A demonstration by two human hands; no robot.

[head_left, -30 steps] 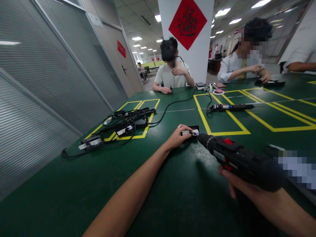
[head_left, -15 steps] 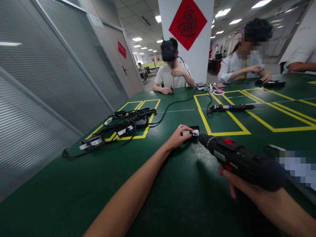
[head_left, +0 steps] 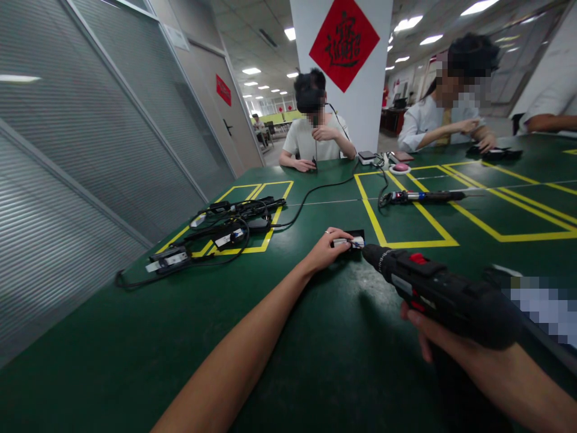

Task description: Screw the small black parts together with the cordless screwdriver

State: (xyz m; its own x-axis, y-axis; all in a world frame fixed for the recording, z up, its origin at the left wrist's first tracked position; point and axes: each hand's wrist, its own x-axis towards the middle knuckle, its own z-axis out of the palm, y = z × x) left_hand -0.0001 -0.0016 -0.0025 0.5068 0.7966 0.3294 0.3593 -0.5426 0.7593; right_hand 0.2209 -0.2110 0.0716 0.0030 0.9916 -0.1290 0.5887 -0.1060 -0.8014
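My right hand (head_left: 444, 331) is wrapped around the grip of a black cordless drill (head_left: 433, 288) with red buttons. The drill's chuck points left, its tip right by the end of a small black case with a white part inside (head_left: 358, 242). That case lies on the green table, and my left hand (head_left: 329, 249) grips it from the left with fingers over its top. Whether the drill's bit touches the case, I cannot tell. The palm side of my left hand is hidden.
Black adapters and tangled cables (head_left: 243, 219) lie at the left on yellow-taped marks. A pen-shaped tool, like a soldering iron (head_left: 426, 196), rests beyond the drill. Across the green table (head_left: 180, 337) sit co-workers (head_left: 318, 129). A partly blurred item (head_left: 545, 307) lies at the right edge.
Almost nothing differs. Both hands, the drill and the case hold the same places; the view has shifted very slightly.
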